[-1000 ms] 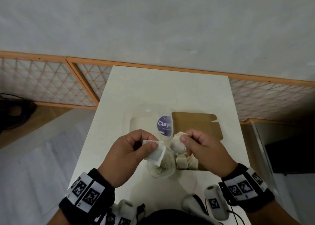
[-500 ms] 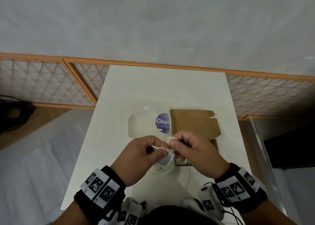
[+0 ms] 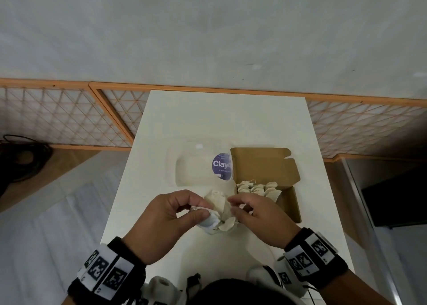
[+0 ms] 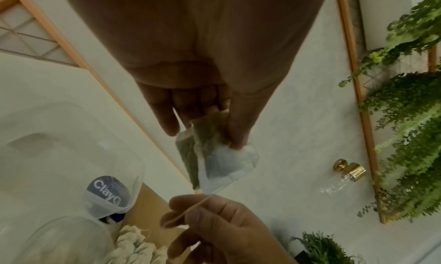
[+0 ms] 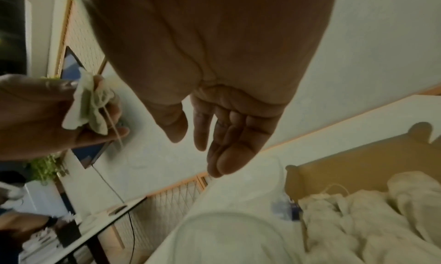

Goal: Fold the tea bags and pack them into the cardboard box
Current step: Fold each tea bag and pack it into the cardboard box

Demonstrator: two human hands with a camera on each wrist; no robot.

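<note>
The left hand [image 3: 161, 221] pinches a thin, crumpled white paper tea bag [image 4: 222, 162] between thumb and fingertips, the bag hanging just past the grip, its gauzy paper translucent with dark leaf inside. A pale string [image 4: 190, 207] runs from the bag's lower corner across the right hand [image 4: 226, 230], whose fingers curl loosely about it; the right wrist view shows them almost straight, so whether they truly nip the string I cannot tell. Both hands hover over a clear glass bowl [image 3: 221, 227] of soft cream bags. Just beside it on the white table [image 3: 226, 119] sits the open brown cardboard box [image 3: 265, 166], with folded tea bags [image 3: 256, 188] bunched in rows inside. A clear plastic tub with a purple round label [image 3: 201, 166] touches the box's left side.
</note>
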